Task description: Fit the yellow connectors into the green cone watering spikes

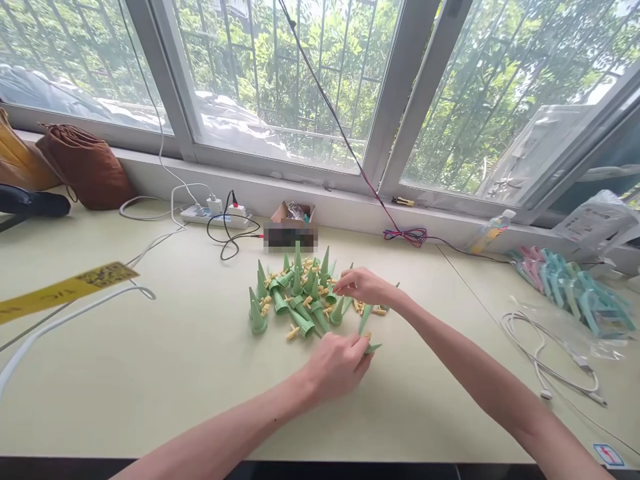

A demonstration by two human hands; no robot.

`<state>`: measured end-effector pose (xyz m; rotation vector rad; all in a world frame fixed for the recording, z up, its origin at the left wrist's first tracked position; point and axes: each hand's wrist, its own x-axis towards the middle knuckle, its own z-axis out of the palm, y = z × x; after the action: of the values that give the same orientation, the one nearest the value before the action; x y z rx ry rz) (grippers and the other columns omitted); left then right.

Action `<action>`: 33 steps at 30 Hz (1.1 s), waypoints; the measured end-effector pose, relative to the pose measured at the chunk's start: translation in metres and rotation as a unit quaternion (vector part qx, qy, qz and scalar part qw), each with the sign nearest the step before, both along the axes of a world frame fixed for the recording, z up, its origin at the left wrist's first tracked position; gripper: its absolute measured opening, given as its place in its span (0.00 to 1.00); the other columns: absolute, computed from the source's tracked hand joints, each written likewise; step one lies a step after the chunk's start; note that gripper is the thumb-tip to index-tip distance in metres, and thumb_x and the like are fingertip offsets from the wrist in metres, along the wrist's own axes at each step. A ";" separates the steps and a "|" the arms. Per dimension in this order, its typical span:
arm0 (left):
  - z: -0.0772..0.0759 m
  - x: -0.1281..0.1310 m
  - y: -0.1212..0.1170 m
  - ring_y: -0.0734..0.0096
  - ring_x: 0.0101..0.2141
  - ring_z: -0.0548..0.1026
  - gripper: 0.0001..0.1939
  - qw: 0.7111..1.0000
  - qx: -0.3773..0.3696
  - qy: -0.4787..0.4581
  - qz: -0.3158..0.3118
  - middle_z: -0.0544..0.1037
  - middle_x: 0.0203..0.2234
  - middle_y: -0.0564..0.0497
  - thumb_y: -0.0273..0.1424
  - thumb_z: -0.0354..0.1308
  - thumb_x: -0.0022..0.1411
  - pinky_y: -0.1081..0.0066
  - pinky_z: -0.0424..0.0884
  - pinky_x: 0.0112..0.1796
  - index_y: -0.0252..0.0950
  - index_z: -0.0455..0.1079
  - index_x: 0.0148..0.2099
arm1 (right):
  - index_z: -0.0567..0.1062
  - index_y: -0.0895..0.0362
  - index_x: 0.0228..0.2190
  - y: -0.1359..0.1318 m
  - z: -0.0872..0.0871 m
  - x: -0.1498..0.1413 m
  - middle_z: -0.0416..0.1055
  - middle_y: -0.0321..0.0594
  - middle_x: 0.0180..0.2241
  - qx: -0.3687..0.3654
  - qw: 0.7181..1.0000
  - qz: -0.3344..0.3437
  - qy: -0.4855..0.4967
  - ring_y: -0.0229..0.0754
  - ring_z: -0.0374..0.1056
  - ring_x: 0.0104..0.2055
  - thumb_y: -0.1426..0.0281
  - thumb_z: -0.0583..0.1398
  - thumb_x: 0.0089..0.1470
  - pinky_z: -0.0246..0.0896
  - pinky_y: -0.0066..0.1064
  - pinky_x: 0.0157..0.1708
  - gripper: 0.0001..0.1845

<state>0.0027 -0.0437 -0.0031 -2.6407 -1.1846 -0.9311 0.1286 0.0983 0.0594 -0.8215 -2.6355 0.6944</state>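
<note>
On the table lies a pile of green plastic cones (257, 325), some upright and some on their sides. Small yellow peg-like pieces (293, 332) are scattered among them. My left hand (337, 363) is closed in front of the pile, wrapped around a green cone (373, 348) whose pointed end sticks out on the right. A bit of yellow shows at its fingertips. Over the right side of the pile, my right hand (367, 285) has its thumb and fingers pinched together, close to yellow pieces. What sits between those fingertips is too small to make out.
A small open cardboard box (280, 212) stands behind the pile, near a white power strip (195, 215) with cables. To the right are a bottle (493, 233), pastel plastic items (575, 287) and a coiled white cable (540, 353). A yellow tag (65, 290) hangs at left.
</note>
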 end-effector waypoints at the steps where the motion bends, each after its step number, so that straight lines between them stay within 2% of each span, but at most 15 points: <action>1: 0.002 -0.001 0.000 0.76 0.15 0.60 0.12 1.000 0.011 0.005 -0.017 0.66 0.17 0.55 0.28 0.49 0.65 0.69 0.43 0.18 0.35 0.62 0.28 | 0.83 0.57 0.34 0.003 0.001 -0.005 0.75 0.37 0.30 -0.009 1.000 0.015 -0.021 0.32 0.62 0.27 0.78 0.60 0.56 0.53 0.24 0.29 0.11; 5: 0.017 -0.003 -0.002 0.77 0.14 0.56 0.12 0.997 0.027 0.027 -0.064 0.64 0.16 0.56 0.29 0.49 0.64 0.69 0.43 0.18 0.35 0.61 0.26 | 0.84 0.58 0.35 0.010 0.001 -0.019 0.75 0.36 0.26 -0.035 0.993 0.049 -0.106 0.32 0.59 0.25 0.83 0.57 0.51 0.50 0.24 0.25 0.18; 8: 0.030 -0.007 -0.008 0.77 0.15 0.56 0.12 0.997 0.025 0.020 -0.072 0.64 0.16 0.56 0.29 0.50 0.64 0.70 0.45 0.18 0.36 0.61 0.27 | 0.84 0.57 0.38 0.012 0.000 -0.026 0.76 0.37 0.29 -0.023 0.988 0.056 -0.142 0.33 0.61 0.27 0.87 0.56 0.45 0.50 0.23 0.26 0.24; 11: 0.037 -0.019 -0.016 0.77 0.15 0.56 0.10 0.998 0.029 0.000 -0.057 0.64 0.17 0.57 0.28 0.50 0.65 0.70 0.47 0.18 0.36 0.63 0.29 | 0.83 0.57 0.40 0.011 0.000 -0.030 0.76 0.37 0.27 0.013 0.983 0.066 -0.172 0.33 0.60 0.27 0.87 0.58 0.44 0.49 0.23 0.25 0.25; 14: 0.036 -0.039 -0.022 0.78 0.16 0.58 0.10 0.999 0.025 -0.039 0.004 0.63 0.17 0.58 0.28 0.52 0.65 0.71 0.51 0.19 0.36 0.62 0.29 | 0.83 0.57 0.39 0.010 0.002 -0.033 0.74 0.36 0.26 0.037 0.979 0.075 -0.186 0.33 0.58 0.26 0.86 0.59 0.45 0.48 0.23 0.25 0.23; 16: 0.034 -0.055 -0.024 0.78 0.17 0.59 0.12 0.994 0.018 -0.075 0.074 0.63 0.17 0.58 0.30 0.52 0.66 0.73 0.55 0.20 0.37 0.61 0.28 | 0.84 0.57 0.37 0.010 0.002 -0.035 0.73 0.36 0.25 0.045 0.978 0.083 -0.187 0.33 0.56 0.25 0.85 0.60 0.45 0.48 0.23 0.26 0.21; 19: 0.032 -0.074 -0.023 0.78 0.17 0.59 0.16 0.976 -0.031 -0.099 0.189 0.61 0.17 0.58 0.34 0.52 0.66 0.75 0.58 0.21 0.37 0.57 0.26 | 0.84 0.58 0.34 0.012 -0.001 -0.036 0.72 0.36 0.24 0.047 0.979 0.095 -0.176 0.33 0.55 0.25 0.85 0.60 0.45 0.48 0.23 0.25 0.18; 22: 0.030 -0.086 -0.020 0.77 0.17 0.60 0.17 0.958 -0.061 -0.110 0.258 0.62 0.17 0.58 0.35 0.52 0.66 0.75 0.59 0.22 0.38 0.55 0.25 | 0.83 0.58 0.33 0.016 -0.005 -0.037 0.73 0.36 0.25 0.033 0.981 0.106 -0.158 0.33 0.58 0.26 0.85 0.59 0.43 0.49 0.23 0.25 0.18; 27: 0.026 -0.091 -0.014 0.75 0.17 0.63 0.15 0.942 -0.071 -0.134 0.300 0.67 0.18 0.56 0.36 0.50 0.66 0.73 0.61 0.22 0.38 0.57 0.26 | 0.83 0.59 0.32 0.022 -0.009 -0.038 0.74 0.36 0.26 0.011 0.983 0.112 -0.143 0.34 0.61 0.27 0.88 0.57 0.40 0.50 0.23 0.26 0.22; 33: 0.021 -0.095 -0.011 0.72 0.17 0.66 0.13 0.927 -0.112 -0.159 0.320 0.69 0.18 0.56 0.39 0.50 0.66 0.72 0.63 0.21 0.38 0.60 0.31 | 0.83 0.60 0.32 0.019 -0.009 -0.030 0.66 0.33 0.20 -0.011 0.996 0.060 -0.071 0.32 0.55 0.23 0.80 0.61 0.50 0.47 0.24 0.24 0.11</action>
<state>-0.0922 -0.0547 0.0184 -2.0192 -2.1590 -1.1472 0.0985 0.1170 0.0504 -0.7509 -2.8292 0.7220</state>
